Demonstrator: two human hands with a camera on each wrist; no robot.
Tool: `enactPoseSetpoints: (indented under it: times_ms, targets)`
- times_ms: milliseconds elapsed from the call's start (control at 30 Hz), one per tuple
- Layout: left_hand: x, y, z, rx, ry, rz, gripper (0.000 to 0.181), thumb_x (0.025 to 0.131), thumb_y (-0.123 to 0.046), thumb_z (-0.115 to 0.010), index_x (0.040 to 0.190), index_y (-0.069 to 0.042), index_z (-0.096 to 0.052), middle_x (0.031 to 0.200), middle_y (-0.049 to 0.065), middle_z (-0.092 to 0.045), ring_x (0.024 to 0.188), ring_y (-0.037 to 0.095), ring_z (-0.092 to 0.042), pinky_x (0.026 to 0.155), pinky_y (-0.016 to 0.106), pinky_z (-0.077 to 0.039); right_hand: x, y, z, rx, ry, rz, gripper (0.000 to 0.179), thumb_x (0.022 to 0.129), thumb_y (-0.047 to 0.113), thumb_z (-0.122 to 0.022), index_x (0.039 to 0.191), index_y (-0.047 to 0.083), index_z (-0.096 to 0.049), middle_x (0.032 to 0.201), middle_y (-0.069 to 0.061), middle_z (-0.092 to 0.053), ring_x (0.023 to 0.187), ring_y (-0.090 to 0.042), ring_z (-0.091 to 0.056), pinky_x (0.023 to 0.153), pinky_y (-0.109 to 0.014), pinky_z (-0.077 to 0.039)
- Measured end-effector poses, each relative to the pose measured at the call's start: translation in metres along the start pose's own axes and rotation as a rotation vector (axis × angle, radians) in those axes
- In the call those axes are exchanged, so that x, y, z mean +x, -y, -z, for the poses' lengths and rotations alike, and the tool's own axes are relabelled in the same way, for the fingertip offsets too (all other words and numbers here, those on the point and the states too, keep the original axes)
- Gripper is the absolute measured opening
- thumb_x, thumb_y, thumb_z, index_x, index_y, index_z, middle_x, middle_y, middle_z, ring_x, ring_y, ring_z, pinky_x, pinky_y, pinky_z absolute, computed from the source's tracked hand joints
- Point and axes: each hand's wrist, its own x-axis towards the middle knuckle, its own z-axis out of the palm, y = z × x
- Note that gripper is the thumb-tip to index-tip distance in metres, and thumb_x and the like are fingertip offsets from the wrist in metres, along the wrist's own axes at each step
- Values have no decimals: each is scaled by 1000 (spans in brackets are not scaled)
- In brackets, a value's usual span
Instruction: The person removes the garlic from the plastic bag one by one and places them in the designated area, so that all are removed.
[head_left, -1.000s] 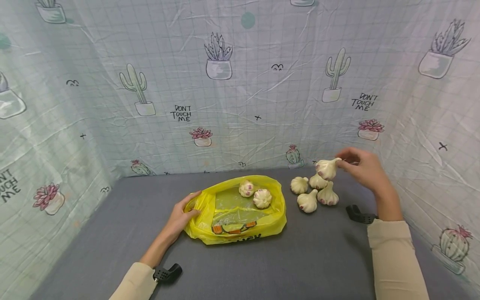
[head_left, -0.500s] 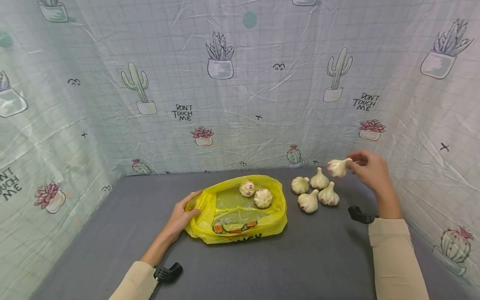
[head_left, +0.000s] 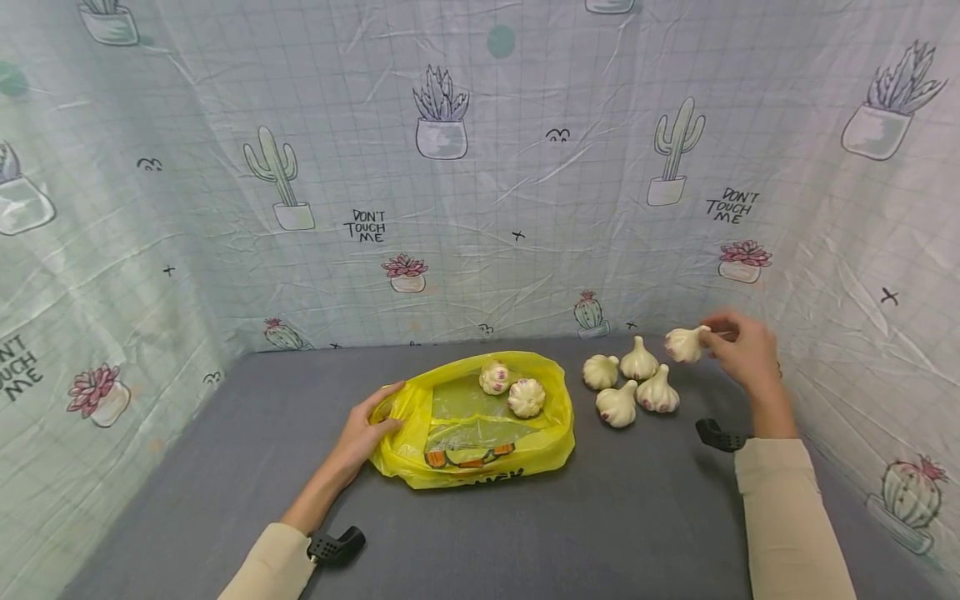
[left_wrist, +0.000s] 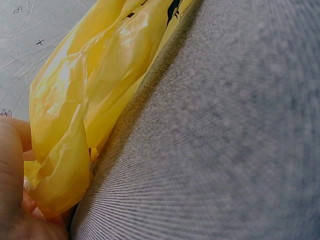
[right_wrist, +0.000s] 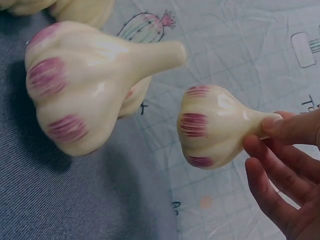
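My right hand (head_left: 744, 348) pinches a garlic bulb (head_left: 684, 344) by its stem. In the right wrist view thumb and fingertips meet on the stem of that white bulb (right_wrist: 210, 127) with purple streaks. Just left of it, several more garlic bulbs (head_left: 638, 362) are grouped on the table. At the middle lies a yellow plastic bag (head_left: 480, 475), its mouth open upward, with two garlic bulbs (head_left: 527, 397) inside. My left hand (head_left: 367, 427) grips the bag's left end; the left wrist view has the crumpled yellow plastic (left_wrist: 65, 170) between thumb and fingers.
A grey cloth covers the table (head_left: 600, 533). Behind it and along both sides hangs a pale curtain (head_left: 480, 208) printed with cacti and lettering. Black wrist cameras (head_left: 336, 546) sit on both wrists.
My right hand has carried the pinched garlic bulb rightward, away from the group, then slightly lower. The left hand and the yellow bag have stayed put.
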Motion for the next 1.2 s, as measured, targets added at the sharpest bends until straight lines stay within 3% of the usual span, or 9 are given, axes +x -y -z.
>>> enactPoseSetpoints:
  times_ms: [333, 467, 600, 700, 1000, 1200]
  targets:
    - [0, 1, 0, 1, 6, 8, 64, 96, -6, -62, 156, -21, -48, 167, 10, -37, 158, 35, -25, 123, 61, -26, 2, -18, -11, -11, -12, -53, 27, 100, 13, -64, 119, -6, -69, 118, -32, -69, 67, 21, -47, 57, -14, -49]
    - [0, -1, 0, 3, 4, 7, 64, 95, -5, -62, 156, -21, -49, 166, 10, -37, 157, 35, -27, 123, 60, -27, 1, -23, -14, -23, -14, -61, 28, 100, 13, -65, 120, -6, -69, 119, -32, -70, 68, 17, -51, 57, -16, -49]
    - [0, -2, 0, 3, 1, 7, 64, 95, -5, -63, 155, -21, -49, 166, 10, -37, 157, 35, -27, 123, 60, -27, 0, -25, -17, -53, -11, -54, 28, 100, 14, -65, 120, -5, -69, 120, -32, -70, 83, -21, -74, 60, -19, -48]
    - [-1, -2, 0, 2, 2, 8, 64, 95, -5, -63, 155, -21, -49, 167, 10, -36, 158, 35, -25, 123, 60, -26, -1, -25, -20, -76, -5, -43, 28, 100, 15, -65, 119, -4, -69, 120, -31, -70, 103, -48, -70, 62, -23, -47]
    - [0, -1, 0, 7, 3, 6, 64, 95, -6, -62, 155, -22, -49, 167, 11, -36, 158, 35, -25, 123, 62, -25, -1, -31, -28, -91, -1, -24, 27, 99, 14, -64, 119, -4, -70, 117, -30, -71, 102, -47, -69, 64, -27, -47]
    - [0, 1, 0, 7, 5, 5, 64, 95, -6, -63, 156, -22, -49, 167, 11, -36, 158, 36, -25, 123, 61, -26, -1, -37, -33, -101, -22, 28, 25, 98, 12, -66, 116, -4, -72, 113, -30, -73, 98, -48, -71, 72, -37, -49]
